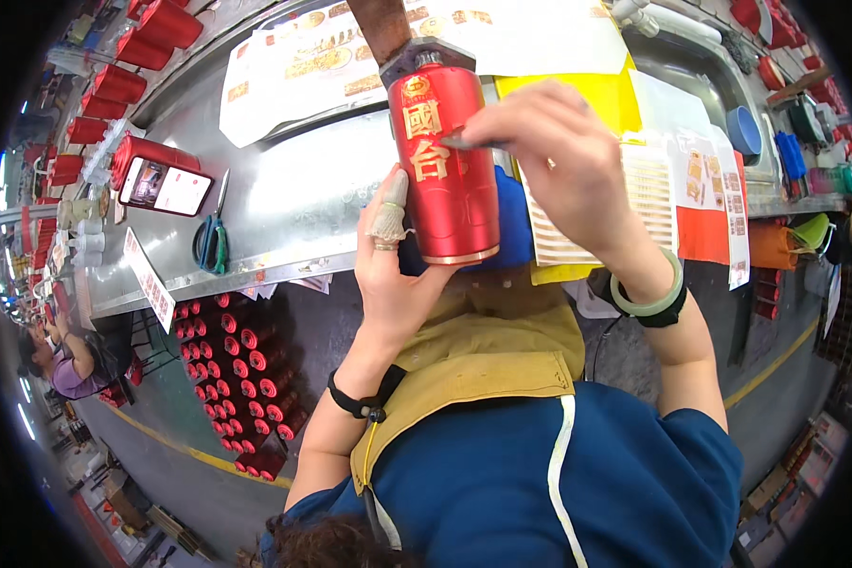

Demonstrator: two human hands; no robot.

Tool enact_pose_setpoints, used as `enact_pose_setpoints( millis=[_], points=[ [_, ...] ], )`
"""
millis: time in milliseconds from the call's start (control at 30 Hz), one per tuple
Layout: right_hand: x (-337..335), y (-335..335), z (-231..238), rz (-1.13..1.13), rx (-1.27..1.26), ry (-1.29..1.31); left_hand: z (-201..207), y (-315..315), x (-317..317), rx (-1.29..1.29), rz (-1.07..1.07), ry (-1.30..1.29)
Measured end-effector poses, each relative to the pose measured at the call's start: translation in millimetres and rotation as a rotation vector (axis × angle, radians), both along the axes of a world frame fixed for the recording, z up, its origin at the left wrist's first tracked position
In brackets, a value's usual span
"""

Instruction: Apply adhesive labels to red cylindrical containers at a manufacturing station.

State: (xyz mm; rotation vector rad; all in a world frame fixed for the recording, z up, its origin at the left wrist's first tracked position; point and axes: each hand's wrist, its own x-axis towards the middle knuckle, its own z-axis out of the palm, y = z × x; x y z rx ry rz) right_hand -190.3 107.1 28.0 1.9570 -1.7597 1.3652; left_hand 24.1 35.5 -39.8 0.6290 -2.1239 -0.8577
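A steel table (293,204) is spread with printed label sheets (322,57). At centre, a red bottle (445,161) with gold characters is gripped from seven o'clock by the left hand (393,270), fingers wrapped round. A small sticker (466,142) is pinched between the right hand (559,156) fingers. Scissors (211,237) lie at nine o'clock.

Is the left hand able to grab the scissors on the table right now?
Probably not as things stand: the left hand is busy holding the red bottle, and the scissors lie apart on the metal table, uncovered.
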Motion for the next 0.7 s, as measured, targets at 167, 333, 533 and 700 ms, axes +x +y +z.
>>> enact_pose_setpoints(
  millis=[167,333,533,700],
  points=[
    [13.7,20.0,4.6,0.201,0.173,0.033,-5.0,-2.0,4.8,-0.023,0.02,-0.011],
    [-10.7,-27.2,6.7,-0.007,0.145,-0.111,0.0,-4.3,1.8,0.016,-0.029,0.028],
    [-7.4,-7.5,-5.3,0.281,-0.03,0.345,6.8,-2.4,0.2,0.022,-0.031,0.029],
    [4.2,-40.0,11.7,0.099,0.186,0.129,13.4,4.7,-3.0,0.226,-0.01,0.128]
  ],
)
